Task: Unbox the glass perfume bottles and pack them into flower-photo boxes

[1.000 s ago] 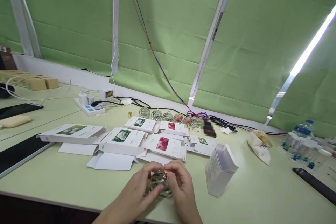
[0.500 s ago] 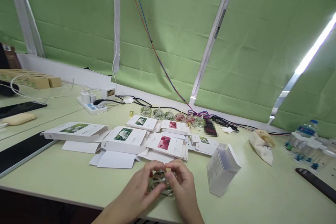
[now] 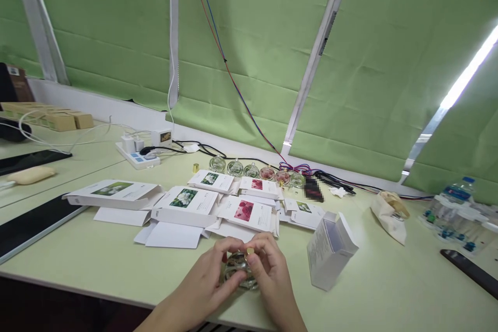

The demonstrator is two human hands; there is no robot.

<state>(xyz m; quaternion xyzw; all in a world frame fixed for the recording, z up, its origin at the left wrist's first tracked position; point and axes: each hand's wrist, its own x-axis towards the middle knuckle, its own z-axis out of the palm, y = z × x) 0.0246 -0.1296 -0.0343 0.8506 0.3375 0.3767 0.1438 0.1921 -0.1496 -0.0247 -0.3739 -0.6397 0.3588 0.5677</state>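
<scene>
two hands meet over one round glass bottle (image 3: pixel 235 261), and what counts is the small offset between the bottle and the gold cap (image 3: pixel 249 251). the left hand (image 3: pixel 210 272) holds the bottle from its left side, thumb on the near face, fingers curled over the far edge. the right hand (image 3: pixel 272 270) pinches the cap between thumb and fingers — so the cap sits at the bottle's far right, nearer the right hand, while most of the glass lies nearer the left. fingers hide the neck, so whether the cap touches it cannot be told; nor can the bottle's long axis, its outline being nearly round. right of the grip, well apart, a white box (image 3: pixel 326 259) stands on the table (image 3: pixel 373 290), flap raised — just beyond the grip lie printed cartons (image 3: pixel 198 207), and past them a row of smaller-looking bottles (image 3: pixel 251 170).
</scene>
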